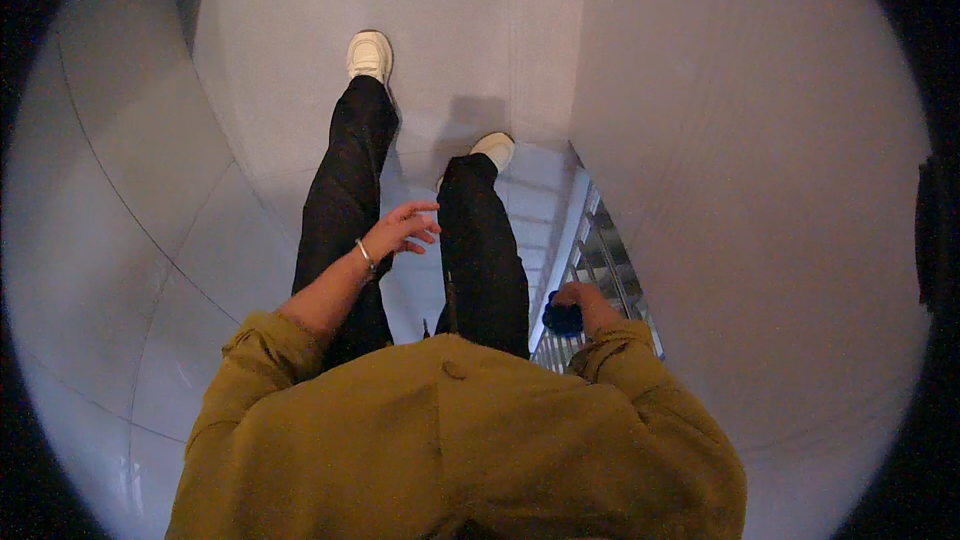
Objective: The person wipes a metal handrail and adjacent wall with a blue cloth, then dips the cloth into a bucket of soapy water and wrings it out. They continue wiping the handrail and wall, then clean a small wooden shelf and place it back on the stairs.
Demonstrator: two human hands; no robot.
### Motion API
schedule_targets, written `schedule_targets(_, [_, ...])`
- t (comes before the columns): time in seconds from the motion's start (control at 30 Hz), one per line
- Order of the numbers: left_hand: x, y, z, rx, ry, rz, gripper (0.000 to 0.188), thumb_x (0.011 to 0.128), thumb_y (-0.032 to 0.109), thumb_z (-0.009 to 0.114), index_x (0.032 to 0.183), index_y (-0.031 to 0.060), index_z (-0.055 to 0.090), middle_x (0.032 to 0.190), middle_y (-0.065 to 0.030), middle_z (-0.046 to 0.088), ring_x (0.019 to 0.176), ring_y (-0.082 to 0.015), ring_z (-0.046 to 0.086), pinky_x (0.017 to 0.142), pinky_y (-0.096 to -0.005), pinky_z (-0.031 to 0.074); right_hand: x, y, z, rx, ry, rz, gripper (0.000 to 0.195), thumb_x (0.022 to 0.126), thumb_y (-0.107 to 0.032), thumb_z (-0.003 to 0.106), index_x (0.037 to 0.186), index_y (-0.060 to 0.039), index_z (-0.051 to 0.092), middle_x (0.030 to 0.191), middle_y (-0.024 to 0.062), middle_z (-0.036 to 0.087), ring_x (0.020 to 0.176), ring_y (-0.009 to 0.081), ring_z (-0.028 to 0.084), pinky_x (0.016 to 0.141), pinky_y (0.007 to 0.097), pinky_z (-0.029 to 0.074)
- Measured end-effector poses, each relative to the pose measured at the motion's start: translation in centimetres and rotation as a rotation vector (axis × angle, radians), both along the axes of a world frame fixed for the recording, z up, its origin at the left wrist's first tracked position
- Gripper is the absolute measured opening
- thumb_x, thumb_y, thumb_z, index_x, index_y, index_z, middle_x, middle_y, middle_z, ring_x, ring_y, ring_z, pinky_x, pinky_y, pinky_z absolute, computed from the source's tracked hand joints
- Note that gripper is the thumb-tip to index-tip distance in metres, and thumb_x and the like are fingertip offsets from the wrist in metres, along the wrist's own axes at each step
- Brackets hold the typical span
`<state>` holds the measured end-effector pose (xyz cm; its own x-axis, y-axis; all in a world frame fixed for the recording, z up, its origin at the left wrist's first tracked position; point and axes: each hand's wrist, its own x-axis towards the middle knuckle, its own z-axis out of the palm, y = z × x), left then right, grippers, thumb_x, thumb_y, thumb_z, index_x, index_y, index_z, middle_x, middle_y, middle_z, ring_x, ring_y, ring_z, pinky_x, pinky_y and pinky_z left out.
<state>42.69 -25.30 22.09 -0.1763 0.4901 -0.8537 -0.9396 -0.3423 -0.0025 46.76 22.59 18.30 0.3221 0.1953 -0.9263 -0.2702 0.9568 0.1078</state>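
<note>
My left hand (409, 230) hangs in front of my legs, palm down, fingers apart and holding nothing; a pale bracelet (365, 254) circles the wrist. Low at my right side, my right hand (584, 300) is closed on a dark blue object (563, 315), whose kind I cannot tell. Black trousers (484, 247) cover my legs. One cream shoe (369, 56) is well forward on the floor, and the other cream shoe (496, 150) is further back. A mustard-coloured shirt (450, 450) fills the lower middle of the view.
Smooth grey floor (450, 7) lies around my feet. A plain wall (757, 202) rises close on my right, and a panelled grey surface (142, 165) with seams curves along the left. Behind my right hand are metal railing bars (587, 262) beside a pale ledge.
</note>
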Motion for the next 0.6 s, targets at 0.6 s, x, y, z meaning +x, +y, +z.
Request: schedule_targets(0.6, [-0.7, 0.2, 1.3, -0.123, -0.1, -0.077, 0.044, 0.086, 0.03, 0.056, 0.124, 0.0115, 0.045, 0.101, -0.0083, 0.059, 0.085, -0.0163, 0.057, 0.073, -0.0312, 0.047, -41.4, -22.7, -6.2, -0.377, 1.363, 0.046, 0.035, 0.084, -0.024, 0.043, 0.111, -0.0025, 0.047, 0.106, 0.0232, 0.056, 0.091, 0.04, 0.058, 0.077, 0.0466, 0.049])
